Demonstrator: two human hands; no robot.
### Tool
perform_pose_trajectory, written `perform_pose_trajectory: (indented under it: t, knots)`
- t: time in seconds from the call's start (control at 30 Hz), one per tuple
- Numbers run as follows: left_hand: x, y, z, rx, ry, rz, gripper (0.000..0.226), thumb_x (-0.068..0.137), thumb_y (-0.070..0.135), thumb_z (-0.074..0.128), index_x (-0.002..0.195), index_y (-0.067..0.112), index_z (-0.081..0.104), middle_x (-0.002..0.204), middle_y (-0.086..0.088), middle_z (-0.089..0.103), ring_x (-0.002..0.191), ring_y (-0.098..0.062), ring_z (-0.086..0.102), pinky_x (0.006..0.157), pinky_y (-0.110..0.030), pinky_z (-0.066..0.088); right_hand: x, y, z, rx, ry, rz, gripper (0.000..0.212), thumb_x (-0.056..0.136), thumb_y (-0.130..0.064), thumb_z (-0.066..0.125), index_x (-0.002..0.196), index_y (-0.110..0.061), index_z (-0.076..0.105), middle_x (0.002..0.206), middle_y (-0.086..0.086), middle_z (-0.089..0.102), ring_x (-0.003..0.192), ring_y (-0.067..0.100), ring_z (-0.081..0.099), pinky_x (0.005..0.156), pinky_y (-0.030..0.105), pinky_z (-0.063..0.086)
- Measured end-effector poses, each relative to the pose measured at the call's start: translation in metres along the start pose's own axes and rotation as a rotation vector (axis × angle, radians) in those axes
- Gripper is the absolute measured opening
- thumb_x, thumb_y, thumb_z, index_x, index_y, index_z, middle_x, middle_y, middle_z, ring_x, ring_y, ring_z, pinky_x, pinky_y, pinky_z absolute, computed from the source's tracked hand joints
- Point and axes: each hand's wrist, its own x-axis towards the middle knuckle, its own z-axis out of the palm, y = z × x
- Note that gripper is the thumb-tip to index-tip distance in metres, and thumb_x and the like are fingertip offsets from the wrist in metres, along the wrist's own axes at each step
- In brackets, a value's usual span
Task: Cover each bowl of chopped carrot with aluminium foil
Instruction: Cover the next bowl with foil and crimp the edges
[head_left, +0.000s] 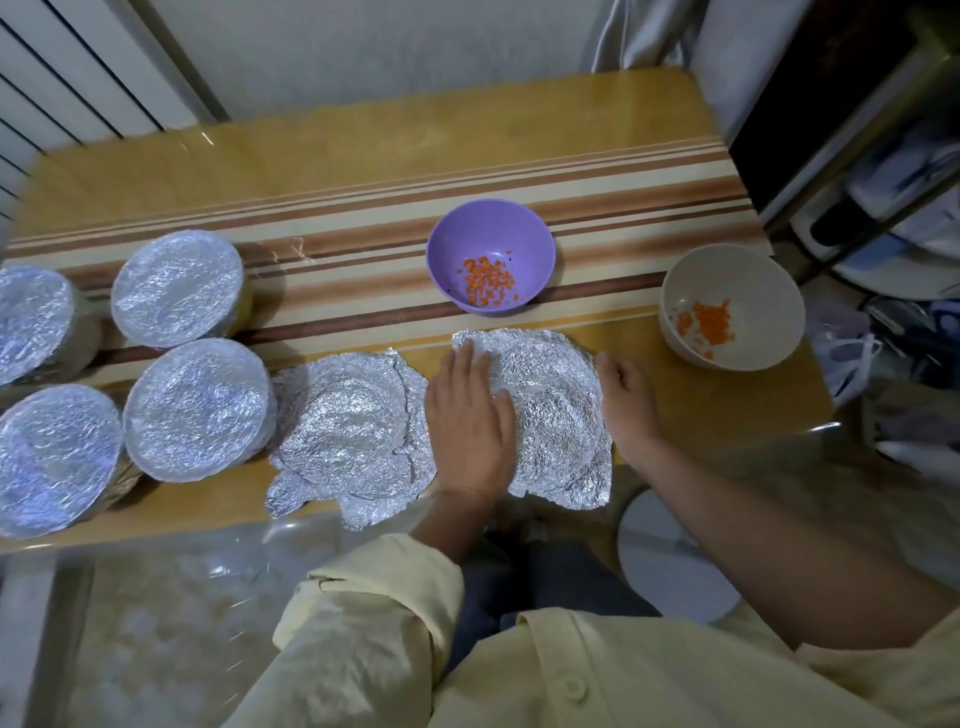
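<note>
Foil sheet (556, 410) on the counter (363, 156): my left grip (470, 421) lies flat-fingered on it, right grip (626, 389) curled at its edge, can't tell if it's pinching.

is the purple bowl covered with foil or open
Open: the purple bowl has no foil over its rim, and the chopped carrot inside shows plainly.

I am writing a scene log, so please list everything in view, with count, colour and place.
covered bowls: four, silver foil tops, table's left part.
foil sheets: two, silver, crumpled, front middle.
purple bowl: one, uncovered, orange carrot pieces inside, middle.
beige bowl: one, uncovered, carrot inside, right edge.
table: one, yellowish, brown stripes.
left hand: flat on the right sheet.
right hand: fingers curled at that sheet's right edge.
</note>
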Motion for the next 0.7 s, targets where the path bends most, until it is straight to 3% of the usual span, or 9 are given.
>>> perform_pose_trajectory:
  t: [0.13, 0.2, 0.3, 0.37, 0.43, 0.5, 0.7]
  knots:
    - [-0.008, -0.004, 0.018, 0.097, -0.185, 0.019, 0.062, 0.101, 0.038, 0.027, 0.152, 0.004, 0.035, 0.162, -0.013, 0.027, 0.151, -0.032, 0.022, 0.12, -0.051, 0.015, -0.002, -0.003, -0.005, -0.125, 0.093, 0.021, 0.028, 0.1, -0.037, 0.042, 0.099, -0.011, 0.051, 0.078, -0.002, 0.054, 0.072, 0.015, 0.053, 0.065, 0.029, 0.036]
    - [-0.009, -0.007, 0.02, 0.115, -0.188, 0.02, 0.063, 0.101, 0.038, 0.027, 0.152, 0.003, 0.034, 0.162, -0.014, 0.027, 0.151, -0.033, 0.022, 0.12, -0.05, 0.013, -0.008, -0.007, -0.008, -0.218, 0.245, -0.188, 0.029, 0.099, -0.033, 0.043, 0.11, -0.007, 0.051, 0.097, 0.007, 0.058, 0.091, 0.027, 0.057, 0.077, 0.036, 0.043]
    - [-0.008, -0.005, 0.019, 0.145, -0.183, 0.062, 0.063, 0.101, 0.039, 0.028, 0.152, 0.002, 0.035, 0.161, -0.016, 0.028, 0.151, -0.033, 0.023, 0.119, -0.051, 0.013, -0.019, -0.017, 0.003, -0.452, 0.257, -0.581, 0.04, 0.097, -0.031, 0.039, 0.126, -0.005, 0.049, 0.13, 0.015, 0.051, 0.121, 0.031, 0.045, 0.101, 0.041, 0.033]
    - [-0.007, -0.003, 0.02, 0.148, -0.18, 0.07, 0.066, 0.099, 0.043, 0.03, 0.151, 0.003, 0.035, 0.162, -0.015, 0.027, 0.151, -0.032, 0.021, 0.121, -0.053, 0.012, -0.023, -0.022, 0.016, -0.638, 0.116, -0.642, 0.05, 0.099, -0.034, 0.031, 0.142, -0.009, 0.038, 0.154, 0.01, 0.028, 0.143, 0.024, 0.021, 0.113, 0.039, 0.016]
    - [-0.008, -0.002, 0.02, 0.12, -0.176, 0.055, 0.069, 0.098, 0.045, 0.031, 0.152, 0.003, 0.035, 0.162, -0.015, 0.027, 0.152, -0.031, 0.02, 0.122, -0.053, 0.011, -0.022, -0.016, 0.025, -0.818, 0.018, -0.624, 0.06, 0.1, -0.041, 0.02, 0.15, -0.009, 0.024, 0.159, 0.009, 0.011, 0.147, 0.02, 0.002, 0.117, 0.037, 0.001]
    - [-0.009, -0.003, 0.021, 0.066, -0.195, 0.039, 0.07, 0.098, 0.044, 0.03, 0.153, 0.002, 0.033, 0.163, -0.015, 0.025, 0.152, -0.031, 0.019, 0.121, -0.054, 0.014, -0.021, -0.009, 0.027, -0.912, -0.029, -0.581, 0.068, 0.097, -0.048, 0.011, 0.151, -0.006, 0.019, 0.159, 0.013, 0.01, 0.147, 0.022, 0.002, 0.117, 0.035, -0.005]
    - [-0.01, -0.01, 0.023, -0.157, -0.118, 0.044, 0.063, 0.101, 0.032, 0.032, 0.149, -0.009, 0.031, 0.159, -0.024, 0.027, 0.15, -0.036, 0.023, 0.122, -0.047, 0.019, -0.019, -0.005, 0.028, -0.793, -0.009, -0.566, 0.063, 0.098, -0.043, 0.017, 0.147, -0.005, 0.031, 0.153, 0.011, 0.032, 0.142, 0.022, 0.025, 0.115, 0.029, 0.011]
